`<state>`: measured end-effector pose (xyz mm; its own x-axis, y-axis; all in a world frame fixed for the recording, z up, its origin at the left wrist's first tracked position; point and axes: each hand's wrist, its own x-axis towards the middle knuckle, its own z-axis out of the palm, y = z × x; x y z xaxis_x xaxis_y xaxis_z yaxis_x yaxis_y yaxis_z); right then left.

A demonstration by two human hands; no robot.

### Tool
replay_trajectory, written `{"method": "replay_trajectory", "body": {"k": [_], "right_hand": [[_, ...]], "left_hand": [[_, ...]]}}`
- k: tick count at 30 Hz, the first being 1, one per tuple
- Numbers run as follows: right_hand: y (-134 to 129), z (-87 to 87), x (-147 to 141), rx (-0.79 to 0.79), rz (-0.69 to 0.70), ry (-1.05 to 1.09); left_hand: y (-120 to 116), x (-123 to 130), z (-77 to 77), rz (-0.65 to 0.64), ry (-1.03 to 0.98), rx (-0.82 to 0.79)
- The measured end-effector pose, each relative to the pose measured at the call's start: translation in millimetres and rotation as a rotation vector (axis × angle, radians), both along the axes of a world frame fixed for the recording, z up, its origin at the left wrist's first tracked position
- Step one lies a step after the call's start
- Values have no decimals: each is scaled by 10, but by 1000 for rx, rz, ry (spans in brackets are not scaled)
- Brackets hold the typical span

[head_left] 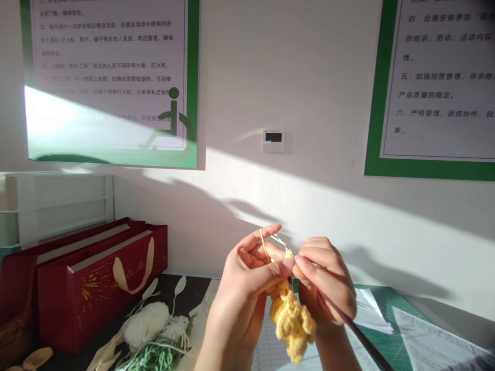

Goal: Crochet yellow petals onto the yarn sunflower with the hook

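A yellow crocheted piece (292, 322) with ruffled, curled edges hangs below my left hand (251, 283). The thumb and fingers of that hand pinch its top edge, and yellow yarn (263, 245) loops around the raised index finger. My right hand (327, 278) is closed around a crochet hook (358, 332), whose dark handle slants down to the lower right. The hook's thin tip meets the yarn just above the piece, between the two hands.
Red gift bags (104, 288) stand at the left near white drawers (73, 203). White and green yarn (154, 355) lies on the dark table beside a white pompom (147, 323). Papers (433, 340) lie on a green cutting mat (386, 299) at the right. Behind is a wall with posters.
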<state>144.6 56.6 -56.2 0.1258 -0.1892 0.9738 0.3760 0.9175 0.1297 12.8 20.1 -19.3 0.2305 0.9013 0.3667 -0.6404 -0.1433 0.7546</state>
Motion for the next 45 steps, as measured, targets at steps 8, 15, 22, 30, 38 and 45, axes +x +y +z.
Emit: {"method": "replay_trajectory", "body": {"k": [8, 15, 22, 30, 38, 45], "right_hand": [[-87, 72, -135, -281, 530, 333], [-170, 174, -106, -696, 851, 262], [-149, 92, -96, -645, 650, 202], [-122, 79, -80, -667, 706, 316], [-60, 85, 33, -565, 597, 192], [-61, 100, 100, -441, 518, 96]], "left_hand": [[54, -121, 21, -153, -11, 16], [16, -80, 22, 10, 15, 108], [-21, -36, 23, 165, 66, 174], [21, -108, 35, 22, 126, 150], [62, -141, 26, 82, 132, 140], [55, -119, 24, 100, 120, 138]]}}
